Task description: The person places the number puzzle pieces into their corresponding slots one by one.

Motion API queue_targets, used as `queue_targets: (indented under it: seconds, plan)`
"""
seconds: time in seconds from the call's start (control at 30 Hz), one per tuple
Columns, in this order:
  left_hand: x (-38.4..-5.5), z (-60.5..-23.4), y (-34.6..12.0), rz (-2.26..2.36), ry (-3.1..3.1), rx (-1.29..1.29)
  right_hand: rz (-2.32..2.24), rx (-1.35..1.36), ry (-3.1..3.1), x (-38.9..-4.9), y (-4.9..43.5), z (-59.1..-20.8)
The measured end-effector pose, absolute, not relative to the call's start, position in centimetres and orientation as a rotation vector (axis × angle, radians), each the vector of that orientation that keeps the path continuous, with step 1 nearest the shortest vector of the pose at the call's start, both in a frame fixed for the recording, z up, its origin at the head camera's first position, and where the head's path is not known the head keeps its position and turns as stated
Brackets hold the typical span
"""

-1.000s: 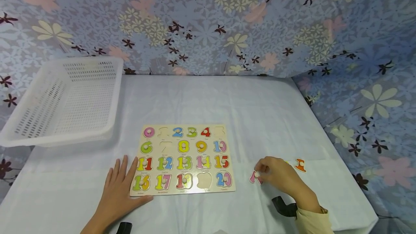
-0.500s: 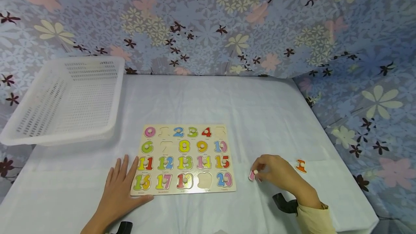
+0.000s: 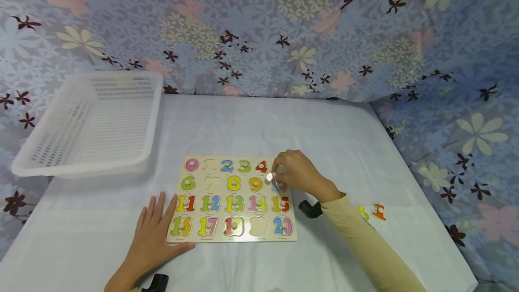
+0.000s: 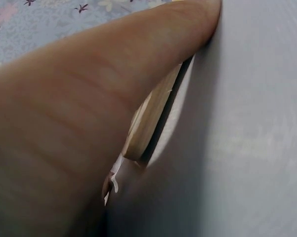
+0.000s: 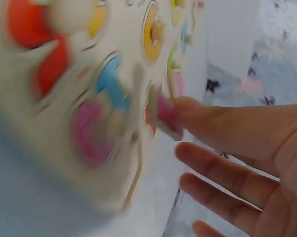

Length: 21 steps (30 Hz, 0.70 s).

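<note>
A wooden number puzzle board (image 3: pixel 242 214) lies on the white cloth, most of its cut-outs filled with knobbed numbers. My left hand (image 3: pixel 152 238) rests with spread fingers at the board's left side, the thumb along its front edge. In the left wrist view that hand (image 4: pixel 89 103) covers much of the board's wooden edge (image 4: pixel 155 116). Over the board's upper right, my right hand (image 3: pixel 300 172) pinches a small pink number piece (image 5: pixel 166 114). Which number it is cannot be made out. The blue-and-pink 10 (image 3: pixel 279 187) is just below it, partly hidden.
An orange 1 piece (image 3: pixel 379 212) and a green-yellow piece (image 3: pixel 363 212) lie on the table to the right, the latter partly behind the sleeve. A white plastic basket (image 3: pixel 142 166) stands at the back left. Floral cloth (image 3: pixel 251 30) hangs behind the table.
My right hand has picked up the pink number piece from the table and carried it left and away from me, over the board's upper right corner. The left hand stays at the board.
</note>
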<state>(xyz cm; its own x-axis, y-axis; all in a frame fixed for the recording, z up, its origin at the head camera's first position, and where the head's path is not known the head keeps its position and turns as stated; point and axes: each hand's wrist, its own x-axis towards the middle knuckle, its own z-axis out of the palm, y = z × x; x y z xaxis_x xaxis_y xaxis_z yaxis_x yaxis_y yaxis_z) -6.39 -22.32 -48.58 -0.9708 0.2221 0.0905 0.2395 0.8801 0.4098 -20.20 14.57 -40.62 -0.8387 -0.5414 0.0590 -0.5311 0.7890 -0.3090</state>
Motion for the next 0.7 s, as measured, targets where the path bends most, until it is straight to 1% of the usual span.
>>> queue_targets:
  seconds: [0.17,0.4,0.53,0.7]
  plan:
    - [-6.6,-48.5,-22.3,-0.679,-3.036,-0.36,-0.493,-1.064,2.928,-22.1,10.4,-40.7]
    - [-6.8,-48.3,-22.5,-0.693,-3.07,-0.335,-0.476,-1.232,2.84,-23.0,4.2,-40.9]
    - [-6.9,-48.1,-22.4,-0.7,-3.062,-0.337,-0.401,-1.247,2.801,-23.1,1.8,-41.8]
    - [-6.7,-47.8,-22.5,-0.707,-3.071,-0.322,-0.332,-1.223,2.798,-22.9,0.1,-42.5]
